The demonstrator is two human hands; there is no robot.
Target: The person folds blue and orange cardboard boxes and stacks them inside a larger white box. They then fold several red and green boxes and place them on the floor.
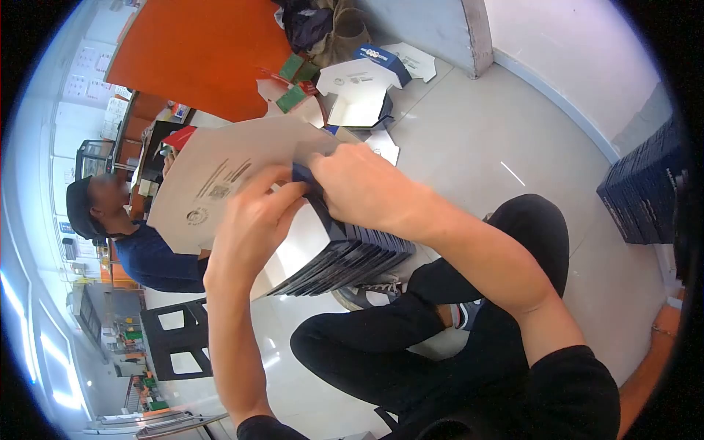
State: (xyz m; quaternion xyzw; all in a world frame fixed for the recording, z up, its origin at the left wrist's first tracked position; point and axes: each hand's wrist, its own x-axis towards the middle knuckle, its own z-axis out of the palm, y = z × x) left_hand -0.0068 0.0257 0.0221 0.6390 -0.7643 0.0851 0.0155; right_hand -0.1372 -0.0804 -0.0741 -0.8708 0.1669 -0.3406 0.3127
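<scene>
A die-cut carton (242, 147), pale inside with printed text and a round logo, is spread open in front of me, and a dark blue part of it shows between my hands. My left hand (253, 216) is closed, its thumb and fingers pinching the carton near a dark blue fold. Close beside it, my right hand (359, 183) is also closed, with curled fingers gripping the same fold area; its fingertips are partly hidden. Directly below both hands is a stack of flat dark blue cartons (359, 253), its layered edges facing me.
Partly folded cartons (359, 81) and green and red box pieces (292, 95) lie on the tiled floor (469, 139). Another tall blue stack (642, 183) stands by the right wall. A person in a cap (150, 249) sits at left. An arm (653, 352) shows at lower right.
</scene>
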